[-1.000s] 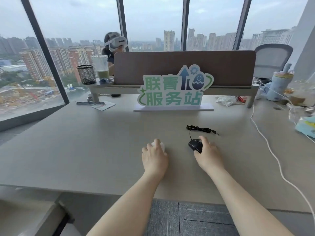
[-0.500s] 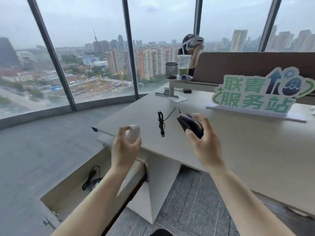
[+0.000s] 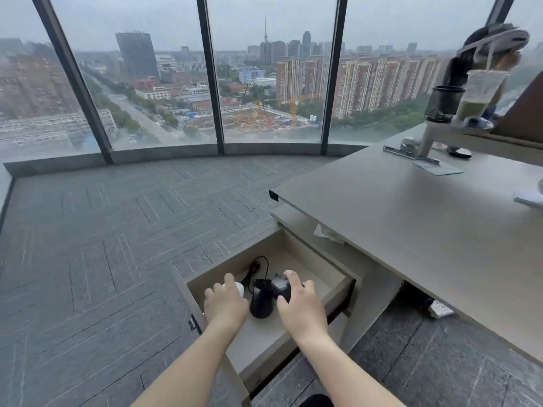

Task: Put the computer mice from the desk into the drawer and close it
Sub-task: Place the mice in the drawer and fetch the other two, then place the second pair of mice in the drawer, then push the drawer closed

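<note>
Down at 6 o'clock, inside the open drawer: both hands are now lowered into the drawer, where half a second ago they were carrying the mice through the air beside the desk.
Left hand: the left hand is curled over the white mouse, fingers bent around it; only a sliver of the mouse shows at the hand's 1 o'clock edge. Whether it already rests on the drawer floor I cannot tell.
Right hand: the right hand pinches the black wired mouse between thumb and fingers, the mouse at the hand's 11 o'clock, low over the drawer floor.
Already stored: another black mouse lies between the two hands, its cable looping toward 12 o'clock against the back of the drawer.
Desk: a second ago both mice sat on the desktop under the hands; the part of it in view now shows no mouse, though the right side is out of frame.
Meaning for the task: the carry looks finished and the release is the step in hand. After that, judging from the drawer standing wide open, only pushing it shut seems left.
Risk: the wired mouse's cord is hidden by the hand; if it trails over the front edge, it could catch on closing.
</note>
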Demonstrator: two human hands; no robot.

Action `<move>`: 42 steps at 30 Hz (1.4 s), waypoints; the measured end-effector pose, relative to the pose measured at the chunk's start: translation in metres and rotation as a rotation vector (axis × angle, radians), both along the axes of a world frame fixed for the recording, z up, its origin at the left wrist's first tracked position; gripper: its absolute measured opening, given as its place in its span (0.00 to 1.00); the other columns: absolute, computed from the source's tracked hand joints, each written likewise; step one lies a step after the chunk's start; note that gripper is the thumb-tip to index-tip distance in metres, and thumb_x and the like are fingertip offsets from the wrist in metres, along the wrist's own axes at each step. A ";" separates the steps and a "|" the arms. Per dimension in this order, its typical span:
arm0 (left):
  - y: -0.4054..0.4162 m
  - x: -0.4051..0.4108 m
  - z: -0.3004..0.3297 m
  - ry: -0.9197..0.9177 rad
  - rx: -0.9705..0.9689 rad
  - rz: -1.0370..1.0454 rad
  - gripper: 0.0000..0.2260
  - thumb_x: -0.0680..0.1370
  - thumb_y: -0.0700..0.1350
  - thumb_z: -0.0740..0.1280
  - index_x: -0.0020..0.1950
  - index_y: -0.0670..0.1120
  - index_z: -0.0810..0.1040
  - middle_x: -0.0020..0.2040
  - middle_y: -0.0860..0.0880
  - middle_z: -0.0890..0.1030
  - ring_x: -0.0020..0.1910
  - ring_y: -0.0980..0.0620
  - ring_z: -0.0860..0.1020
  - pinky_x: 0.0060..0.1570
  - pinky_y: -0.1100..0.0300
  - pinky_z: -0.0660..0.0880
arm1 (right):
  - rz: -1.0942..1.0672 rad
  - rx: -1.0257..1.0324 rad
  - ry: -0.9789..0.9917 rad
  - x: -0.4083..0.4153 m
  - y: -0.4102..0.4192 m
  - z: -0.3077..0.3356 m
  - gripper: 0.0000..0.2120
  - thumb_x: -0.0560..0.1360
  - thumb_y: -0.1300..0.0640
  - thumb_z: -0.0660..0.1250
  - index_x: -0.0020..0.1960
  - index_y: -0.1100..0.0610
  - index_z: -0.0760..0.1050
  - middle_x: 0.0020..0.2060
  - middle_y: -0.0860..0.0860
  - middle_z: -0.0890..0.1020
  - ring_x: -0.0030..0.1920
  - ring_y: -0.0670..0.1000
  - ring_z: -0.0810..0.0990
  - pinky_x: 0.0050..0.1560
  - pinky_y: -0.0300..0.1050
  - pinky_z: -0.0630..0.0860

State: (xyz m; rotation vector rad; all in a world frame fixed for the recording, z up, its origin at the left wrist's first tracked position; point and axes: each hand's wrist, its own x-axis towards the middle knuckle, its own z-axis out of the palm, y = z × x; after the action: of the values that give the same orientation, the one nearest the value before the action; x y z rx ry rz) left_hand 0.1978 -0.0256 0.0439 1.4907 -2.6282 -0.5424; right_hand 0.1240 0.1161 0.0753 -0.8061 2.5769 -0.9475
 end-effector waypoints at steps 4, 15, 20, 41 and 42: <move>-0.008 -0.018 -0.030 -0.171 0.039 -0.009 0.16 0.76 0.42 0.58 0.64 0.46 0.64 0.62 0.39 0.75 0.60 0.40 0.71 0.57 0.52 0.71 | 0.068 0.322 0.061 -0.003 -0.030 -0.032 0.30 0.74 0.56 0.58 0.74 0.47 0.55 0.68 0.60 0.67 0.59 0.59 0.76 0.59 0.52 0.72; -0.018 -0.029 -0.060 -0.252 0.297 0.098 0.23 0.75 0.45 0.65 0.67 0.44 0.61 0.68 0.38 0.68 0.67 0.37 0.69 0.62 0.49 0.72 | 0.125 0.665 0.045 -0.024 -0.059 -0.066 0.34 0.75 0.46 0.62 0.76 0.53 0.52 0.64 0.58 0.75 0.61 0.57 0.76 0.58 0.50 0.71; -0.019 -0.025 -0.026 -0.009 0.233 0.040 0.21 0.77 0.47 0.63 0.66 0.43 0.64 0.67 0.39 0.70 0.65 0.36 0.70 0.61 0.48 0.70 | 0.158 0.465 0.116 -0.014 -0.041 -0.060 0.27 0.77 0.44 0.58 0.73 0.53 0.60 0.64 0.57 0.76 0.64 0.59 0.73 0.61 0.53 0.69; 0.028 0.109 -0.023 1.000 0.951 0.521 0.15 0.81 0.48 0.54 0.57 0.45 0.77 0.53 0.45 0.80 0.55 0.46 0.78 0.53 0.52 0.74 | 0.309 -0.007 -0.035 0.113 0.062 -0.057 0.21 0.70 0.34 0.67 0.55 0.47 0.73 0.50 0.43 0.79 0.49 0.46 0.78 0.50 0.44 0.77; 0.032 0.106 -0.021 1.009 0.962 0.511 0.16 0.81 0.48 0.53 0.59 0.45 0.77 0.55 0.45 0.81 0.57 0.46 0.78 0.55 0.52 0.74 | 0.283 -0.007 -0.032 0.112 0.060 -0.057 0.19 0.71 0.36 0.67 0.54 0.48 0.73 0.50 0.44 0.79 0.48 0.46 0.78 0.50 0.44 0.77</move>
State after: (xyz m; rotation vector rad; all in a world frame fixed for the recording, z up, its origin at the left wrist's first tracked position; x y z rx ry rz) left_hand 0.3042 0.0061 0.0224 1.3388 -1.1549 -1.9614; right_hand 0.2363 0.1762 0.0179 -1.1110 2.3509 -0.8741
